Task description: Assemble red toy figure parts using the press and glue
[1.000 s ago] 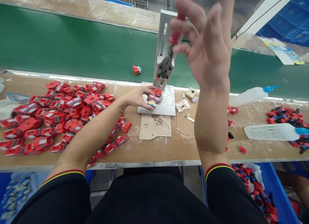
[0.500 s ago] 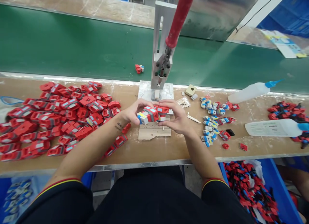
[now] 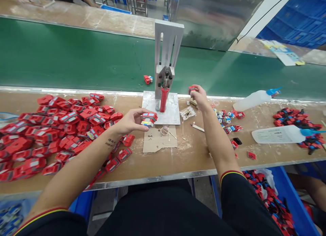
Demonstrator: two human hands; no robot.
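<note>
Between the thumb and fingers of my left hand (image 3: pixel 132 121) is a red toy piece (image 3: pixel 149 118) with white and yellow parts, held just left of the press base. My right hand (image 3: pixel 200 97) is raised near the edge of the green belt, its fingers closed on a small red piece (image 3: pixel 192 89). The metal press (image 3: pixel 165 73) stands between the hands, its red handle (image 3: pixel 164 99) pointing down. Below it lies a torn cardboard sheet (image 3: pixel 155 141) with cotton swabs and a small round lid.
A big heap of red pieces (image 3: pixel 73 127) covers the left. To the right are small blue and white parts (image 3: pixel 224 118), two white bottles (image 3: pixel 276 134) and red-black pieces (image 3: pixel 290 117). Another red piece (image 3: pixel 147 79) lies on the green belt (image 3: pixel 102 62). A person's arm shows at far right.
My hands have moved apart, the left one slightly left and the right one up and right, each with a piece. The press's red handle has swung down. The view has shifted.
</note>
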